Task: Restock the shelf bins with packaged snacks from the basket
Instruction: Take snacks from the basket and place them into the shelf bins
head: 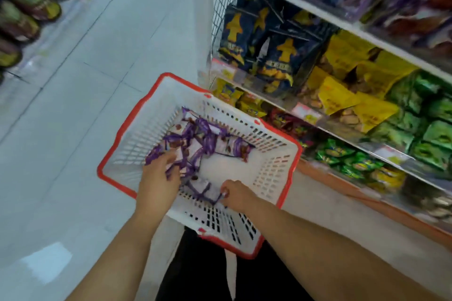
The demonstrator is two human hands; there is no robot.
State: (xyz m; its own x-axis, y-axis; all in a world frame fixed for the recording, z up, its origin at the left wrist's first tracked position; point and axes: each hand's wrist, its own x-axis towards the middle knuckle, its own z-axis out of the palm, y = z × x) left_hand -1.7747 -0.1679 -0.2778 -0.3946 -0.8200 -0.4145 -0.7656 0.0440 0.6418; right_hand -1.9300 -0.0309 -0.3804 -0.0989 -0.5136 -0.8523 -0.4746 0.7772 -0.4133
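I'm reaching both hands into the white slotted plastic basket with the red rim (281,205). My left hand (159,178) is curling its fingers into the pile of small purple-and-white snack packets (195,144) at the basket's middle, prob. gathering several at once. My right hand (238,197) is pinching a corner of one packet near the basket's near wall, likely lifting it free. The basket is sitting low in front of me, tilted, what's under it hidden. Right of the basket, white shelf tiers (305,13) are holding dark blue bags (276,56), yellow bags (347,80) & green packs (415,110). Left of the basket, pale tiled floor (85,80), w/ dark bottles (29,0) beyond.
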